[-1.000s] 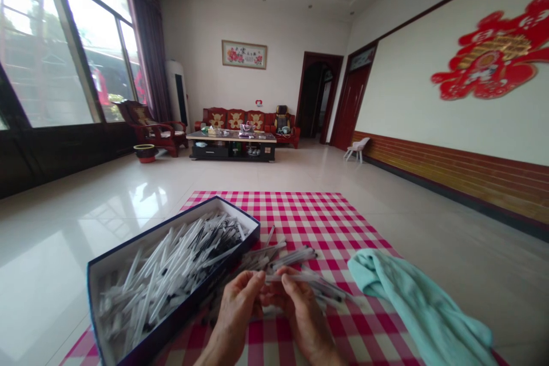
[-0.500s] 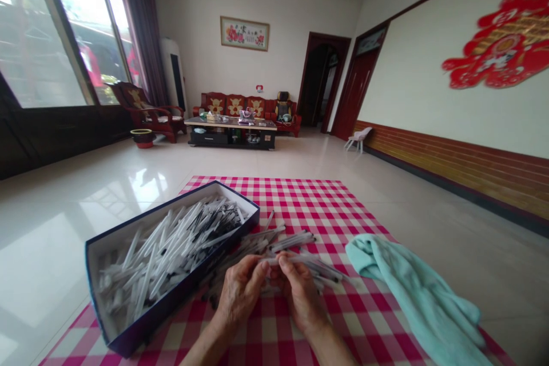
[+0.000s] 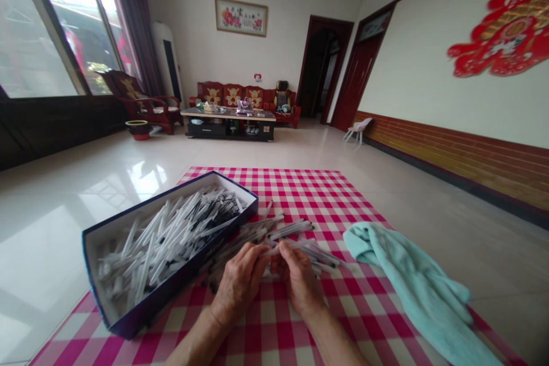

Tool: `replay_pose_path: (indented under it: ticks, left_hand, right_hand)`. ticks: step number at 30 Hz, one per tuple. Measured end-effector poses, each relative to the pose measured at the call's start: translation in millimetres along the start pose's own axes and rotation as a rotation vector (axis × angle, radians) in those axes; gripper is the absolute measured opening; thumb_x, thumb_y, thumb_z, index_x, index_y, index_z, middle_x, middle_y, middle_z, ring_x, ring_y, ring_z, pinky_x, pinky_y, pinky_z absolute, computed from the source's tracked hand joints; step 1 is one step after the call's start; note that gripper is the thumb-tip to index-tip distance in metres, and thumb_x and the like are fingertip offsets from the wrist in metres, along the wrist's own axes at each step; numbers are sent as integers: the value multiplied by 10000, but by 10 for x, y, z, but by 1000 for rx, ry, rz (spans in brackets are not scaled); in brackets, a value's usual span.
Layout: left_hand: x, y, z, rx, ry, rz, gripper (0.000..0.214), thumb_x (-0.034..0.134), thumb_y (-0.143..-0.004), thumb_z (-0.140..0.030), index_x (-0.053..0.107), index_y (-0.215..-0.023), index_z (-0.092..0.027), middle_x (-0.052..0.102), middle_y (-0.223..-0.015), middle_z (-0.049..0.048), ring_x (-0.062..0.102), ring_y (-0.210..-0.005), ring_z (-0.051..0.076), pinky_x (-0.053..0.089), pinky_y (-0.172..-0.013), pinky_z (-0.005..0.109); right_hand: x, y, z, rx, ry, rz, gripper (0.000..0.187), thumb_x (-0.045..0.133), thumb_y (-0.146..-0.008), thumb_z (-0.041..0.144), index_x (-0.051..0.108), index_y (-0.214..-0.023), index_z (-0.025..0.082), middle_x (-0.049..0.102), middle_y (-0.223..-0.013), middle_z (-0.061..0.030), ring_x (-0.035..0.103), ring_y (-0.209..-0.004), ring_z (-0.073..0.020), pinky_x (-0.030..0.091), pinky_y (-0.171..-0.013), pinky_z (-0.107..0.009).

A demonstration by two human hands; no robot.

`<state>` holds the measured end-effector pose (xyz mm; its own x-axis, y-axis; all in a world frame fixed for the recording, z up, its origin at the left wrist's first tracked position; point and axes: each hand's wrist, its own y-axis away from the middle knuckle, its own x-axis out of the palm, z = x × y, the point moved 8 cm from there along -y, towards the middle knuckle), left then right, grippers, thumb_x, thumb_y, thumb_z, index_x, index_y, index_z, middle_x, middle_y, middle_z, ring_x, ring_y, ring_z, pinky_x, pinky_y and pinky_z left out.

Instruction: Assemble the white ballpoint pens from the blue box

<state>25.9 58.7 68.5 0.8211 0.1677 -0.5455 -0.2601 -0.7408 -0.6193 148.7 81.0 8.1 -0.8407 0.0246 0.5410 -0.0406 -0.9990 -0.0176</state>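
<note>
My left hand [image 3: 240, 281] and my right hand [image 3: 299, 277] meet over a red-and-white checked cloth [image 3: 300, 194], fingers pinched together on a thin clear plastic pen tube [image 3: 277, 250]. Just beyond my fingers lies a loose pile of similar clear tubes [image 3: 278, 231]. To the left stands a dark blue open box [image 3: 128, 323] filled with several clear and black pen tubes [image 3: 171, 234].
A light teal towel [image 3: 412, 286] lies crumpled on the cloth's right side. Glossy white floor tiles [image 3: 64, 223] surround the cloth. Far back stand a dark coffee table [image 3: 229, 123], a red sofa [image 3: 240, 94], an armchair [image 3: 137, 100] and a small white chair [image 3: 357, 130].
The view has tilted down a little and my forearms show more. My hands have drawn closer together on the tube; box, pile and towel stay where they were.
</note>
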Motion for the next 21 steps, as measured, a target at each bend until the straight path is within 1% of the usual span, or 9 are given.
replay_pose_path:
  ticks: [4,5,8,10,13,15,17,19,21]
  left_hand:
    - [7,0,4,-50,-19,45,227,408,-920,-257,603,-829,-183,570,-738,23,555,-668,134,425,-667,233]
    - [4,-1,29,-112,13,53,251,416,-913,-287,597,-770,-186,550,-701,12,533,-641,130,409,-653,232]
    - [40,29,174,-403,180,83,388,443,-879,-421,517,-580,-186,459,-553,-26,455,-534,108,364,-566,219]
    - [109,64,254,-555,276,125,497,387,-877,-509,449,-501,-191,389,-447,-44,401,-427,92,323,-462,212]
    - [208,82,306,-643,347,198,573,256,-892,-567,419,-484,-201,359,-367,-51,345,-310,83,257,-350,211]
    - [225,93,333,-677,364,210,577,251,-890,-577,434,-496,-197,386,-368,-47,355,-304,83,261,-345,208]
    - [156,58,306,-602,274,163,531,325,-891,-542,518,-560,-174,478,-441,-24,452,-390,99,336,-420,209]
    - [60,-1,192,-407,115,100,373,434,-884,-452,617,-751,-155,594,-623,12,561,-572,133,413,-567,223]
    - [11,-20,58,-203,-21,62,236,485,-882,-348,619,-941,-163,626,-801,38,590,-716,149,434,-678,236]
  right_hand:
    - [-22,3,-5,-5,33,-4,222,652,-795,354,643,-662,176,605,-548,22,515,-499,-115,405,-515,-241]
    - [-27,3,-3,-7,40,-8,209,652,-796,349,644,-671,182,602,-551,26,511,-499,-114,400,-515,-242]
    - [-26,7,6,-16,64,-14,203,653,-795,345,643,-661,192,588,-552,34,506,-507,-116,398,-525,-245]
    - [-11,14,14,-22,77,-11,191,658,-787,351,649,-671,200,598,-578,30,526,-536,-128,416,-551,-257]
    - [13,26,16,-14,84,0,178,660,-779,373,657,-713,208,624,-616,16,563,-577,-154,446,-588,-285]
    - [18,28,13,-3,78,5,187,655,-782,383,656,-717,207,633,-615,9,574,-582,-162,461,-600,-299]
    - [11,23,16,1,66,3,198,645,-791,389,655,-715,207,640,-625,6,579,-591,-161,470,-609,-303]
    - [2,14,21,3,52,0,212,630,-803,398,654,-714,206,645,-638,4,585,-600,-161,470,-610,-301]
    - [-1,7,20,8,43,0,233,622,-808,406,649,-698,202,643,-625,3,583,-581,-157,460,-590,-294]
